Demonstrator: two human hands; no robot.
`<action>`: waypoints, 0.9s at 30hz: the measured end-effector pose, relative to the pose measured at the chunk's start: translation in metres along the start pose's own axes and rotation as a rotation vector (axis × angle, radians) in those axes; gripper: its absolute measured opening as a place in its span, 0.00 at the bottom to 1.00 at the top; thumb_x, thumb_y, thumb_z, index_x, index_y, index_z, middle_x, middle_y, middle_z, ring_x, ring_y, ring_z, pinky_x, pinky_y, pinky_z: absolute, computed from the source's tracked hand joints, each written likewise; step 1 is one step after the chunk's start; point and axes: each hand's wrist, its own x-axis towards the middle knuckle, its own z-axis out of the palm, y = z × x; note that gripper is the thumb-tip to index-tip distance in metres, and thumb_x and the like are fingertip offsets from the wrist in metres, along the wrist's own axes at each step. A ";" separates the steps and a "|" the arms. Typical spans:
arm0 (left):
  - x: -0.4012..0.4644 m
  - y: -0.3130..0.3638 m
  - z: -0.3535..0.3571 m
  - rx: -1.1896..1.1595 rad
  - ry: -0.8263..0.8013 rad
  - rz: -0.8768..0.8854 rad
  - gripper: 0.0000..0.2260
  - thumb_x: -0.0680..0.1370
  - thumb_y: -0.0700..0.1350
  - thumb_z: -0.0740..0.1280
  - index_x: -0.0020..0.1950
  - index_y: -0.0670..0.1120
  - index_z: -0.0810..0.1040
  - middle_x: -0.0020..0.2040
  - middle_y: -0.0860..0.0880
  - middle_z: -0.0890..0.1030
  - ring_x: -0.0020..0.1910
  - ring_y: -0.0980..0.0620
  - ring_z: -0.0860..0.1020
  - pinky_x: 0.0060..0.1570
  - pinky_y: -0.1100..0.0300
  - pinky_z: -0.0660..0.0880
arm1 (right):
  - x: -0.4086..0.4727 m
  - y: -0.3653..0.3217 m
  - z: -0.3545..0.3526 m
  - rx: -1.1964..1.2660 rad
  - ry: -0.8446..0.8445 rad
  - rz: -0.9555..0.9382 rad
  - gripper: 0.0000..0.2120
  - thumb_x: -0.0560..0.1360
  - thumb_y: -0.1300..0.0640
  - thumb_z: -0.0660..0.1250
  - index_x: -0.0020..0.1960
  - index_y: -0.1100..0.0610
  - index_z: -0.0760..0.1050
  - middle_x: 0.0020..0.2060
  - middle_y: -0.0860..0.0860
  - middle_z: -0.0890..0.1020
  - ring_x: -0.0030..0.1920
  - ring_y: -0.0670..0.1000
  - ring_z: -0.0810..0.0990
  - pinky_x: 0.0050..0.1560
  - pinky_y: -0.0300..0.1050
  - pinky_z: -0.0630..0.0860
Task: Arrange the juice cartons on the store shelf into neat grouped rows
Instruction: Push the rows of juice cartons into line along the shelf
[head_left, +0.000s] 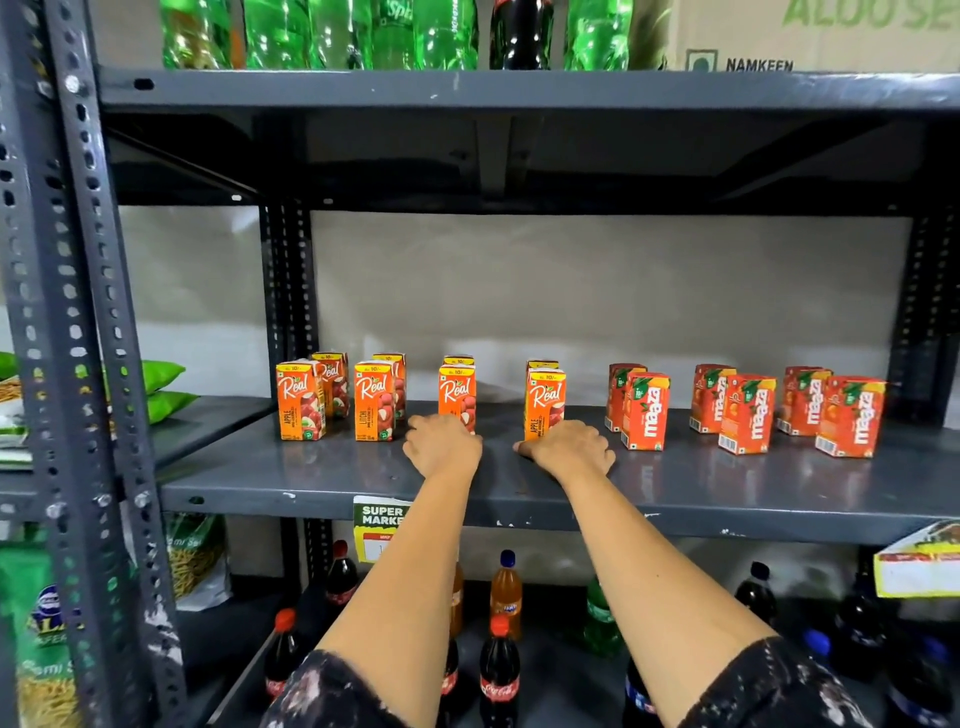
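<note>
Orange Real juice cartons stand on the grey shelf (291, 480) in two-deep pairs: an apple carton (300, 401), a litchi carton (374, 401), a third carton (457, 391) and a fourth carton (544, 400). To the right, red Maaza cartons (644, 411) stand in three slanted pairs, the last one (851, 417) at the far right. My left hand (441, 448) lies knuckles-up at the foot of the third Real carton. My right hand (569, 449) lies the same way at the foot of the fourth. Both hands' fingertips are hidden.
The shelf above (519, 91) carries green bottles (275, 34) and a cardboard box (810, 36). Cola bottles (500, 670) stand below. A price tag (375, 527) hangs on the shelf lip. A perforated upright (78, 332) rises at left, with snack bags (161, 387) behind it.
</note>
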 end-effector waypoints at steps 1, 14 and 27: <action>-0.004 0.000 -0.002 0.007 -0.003 -0.012 0.31 0.75 0.57 0.68 0.70 0.38 0.69 0.67 0.38 0.70 0.65 0.41 0.72 0.63 0.50 0.69 | 0.000 0.003 -0.002 0.004 -0.026 -0.004 0.41 0.66 0.33 0.70 0.69 0.59 0.67 0.65 0.57 0.74 0.65 0.58 0.72 0.62 0.51 0.70; -0.118 0.116 0.036 -0.006 -0.102 0.357 0.23 0.78 0.56 0.63 0.62 0.38 0.76 0.60 0.40 0.79 0.59 0.40 0.78 0.57 0.50 0.75 | 0.017 0.134 -0.076 0.157 0.148 -0.037 0.20 0.75 0.47 0.66 0.53 0.64 0.77 0.51 0.61 0.82 0.52 0.61 0.81 0.47 0.46 0.75; -0.093 0.190 0.085 -0.040 -0.157 0.001 0.45 0.68 0.67 0.70 0.73 0.39 0.63 0.70 0.41 0.70 0.69 0.42 0.70 0.65 0.51 0.65 | 0.090 0.205 -0.109 0.125 0.049 0.130 0.37 0.66 0.39 0.72 0.68 0.59 0.69 0.65 0.59 0.73 0.65 0.61 0.73 0.65 0.54 0.68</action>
